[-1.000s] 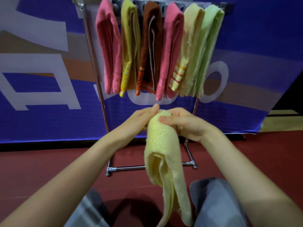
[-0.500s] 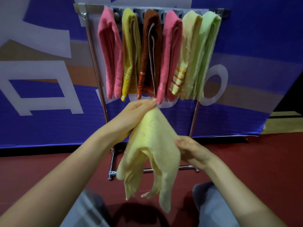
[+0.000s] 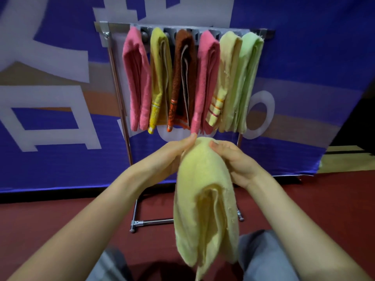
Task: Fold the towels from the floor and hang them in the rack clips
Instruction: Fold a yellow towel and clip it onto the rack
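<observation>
Holding a pale yellow towel (image 3: 203, 199) up by its folded top, one hand on each side. Gripping the fold from the left with the left hand (image 3: 170, 159), fingers (image 3: 188, 139) close together, stretched upward and clamped on the cloth. Gripping it from the right with the right hand (image 3: 235, 163), thumb (image 3: 216, 144) laid over the crown of the fold, other fingers curled behind the cloth and mostly hidden. Fingertips of the two hands near each other across the fold, not touching.

Below the fingers, long doubled layers of the same towel, loose ends down between two knees in grey trousers (image 3: 263, 256), above a dark red floor (image 3: 40, 230).

Just above and beyond the fingertips, the lower ends of six folded towels, side by side under the clips (image 3: 144, 34) of a metal rack (image 3: 102, 27). From the left hand's side across to the right's: pink towel (image 3: 137, 82), mustard towel (image 3: 160, 78), brown towel (image 3: 182, 78), second pink towel (image 3: 207, 82), cream towel (image 3: 229, 74), light green towel (image 3: 247, 78). Left fingertips just beneath the bottom corner of the second pink towel.

Under the wrists, on the floor, the rack's foot bar (image 3: 154, 222). Behind everything, a blue banner (image 3: 50, 169) with white shapes.
</observation>
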A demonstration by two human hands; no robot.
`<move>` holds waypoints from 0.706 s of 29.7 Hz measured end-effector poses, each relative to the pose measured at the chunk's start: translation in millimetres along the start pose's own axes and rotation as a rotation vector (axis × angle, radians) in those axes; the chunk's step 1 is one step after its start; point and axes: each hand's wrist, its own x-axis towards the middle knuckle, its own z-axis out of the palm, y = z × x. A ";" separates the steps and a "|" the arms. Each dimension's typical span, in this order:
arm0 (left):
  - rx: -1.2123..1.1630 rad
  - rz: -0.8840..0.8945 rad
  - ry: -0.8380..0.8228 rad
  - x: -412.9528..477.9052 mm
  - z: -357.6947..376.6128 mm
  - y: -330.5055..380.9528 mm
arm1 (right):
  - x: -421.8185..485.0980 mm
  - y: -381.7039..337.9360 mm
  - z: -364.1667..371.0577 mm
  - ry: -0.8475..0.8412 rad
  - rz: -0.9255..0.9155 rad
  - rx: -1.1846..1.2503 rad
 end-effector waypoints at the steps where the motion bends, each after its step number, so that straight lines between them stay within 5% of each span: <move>1: -0.010 0.006 -0.003 -1.4 -0.6 -0.8 | -2.1 0.5 -0.7 0.000 0.012 0.000; 21: -0.103 0.149 0.141 -5.3 -51.4 53.2 | 61.8 -26.0 29.3 0.019 -0.040 -0.003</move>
